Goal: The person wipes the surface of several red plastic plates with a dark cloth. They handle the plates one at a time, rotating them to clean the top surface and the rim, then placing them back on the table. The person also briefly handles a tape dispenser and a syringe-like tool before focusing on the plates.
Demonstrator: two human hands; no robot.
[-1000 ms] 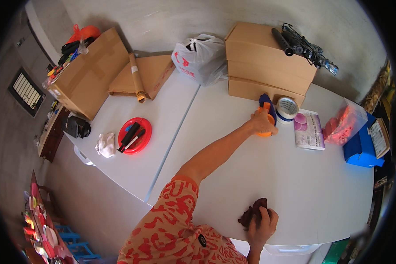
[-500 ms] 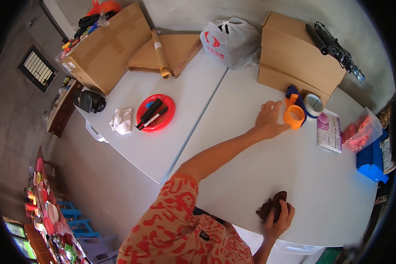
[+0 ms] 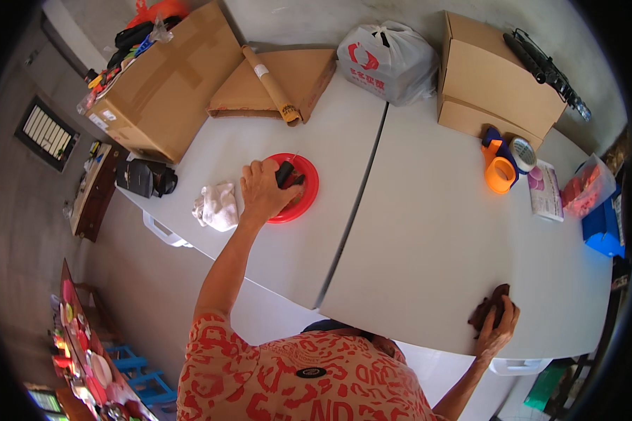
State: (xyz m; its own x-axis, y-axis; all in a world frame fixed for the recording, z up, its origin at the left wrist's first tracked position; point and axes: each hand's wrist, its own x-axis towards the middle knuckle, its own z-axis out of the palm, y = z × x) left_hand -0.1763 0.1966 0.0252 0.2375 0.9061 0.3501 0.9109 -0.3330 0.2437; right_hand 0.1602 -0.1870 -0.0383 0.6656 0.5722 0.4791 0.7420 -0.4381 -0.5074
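Note:
My left hand (image 3: 263, 191) is over the left side of a red round plate (image 3: 313, 188), its thumb and fingers apart around a black cylinder (image 3: 284, 172) lying there. The hand hides part of the plate and the other thin items on it. Left of this hand lies a crumpled white cloth (image 3: 218, 207). At the right front of the table, my right hand (image 3: 500, 328) is closed on a dark brown crumpled cloth (image 3: 486, 312), which rests on the tabletop.
An orange tape ring (image 3: 499, 175), a tape roll (image 3: 522, 154), a flat packet (image 3: 545, 193) and a clear tub (image 3: 588, 188) stand on the right. Cardboard boxes (image 3: 154, 91), a cardboard tube (image 3: 270, 84) and a plastic bag (image 3: 390, 67) line the back. A seam divides the white table (image 3: 414, 245).
My left hand has swung from beside the orange ring across to the red plate. The view has shifted; my right hand still holds the brown cloth.

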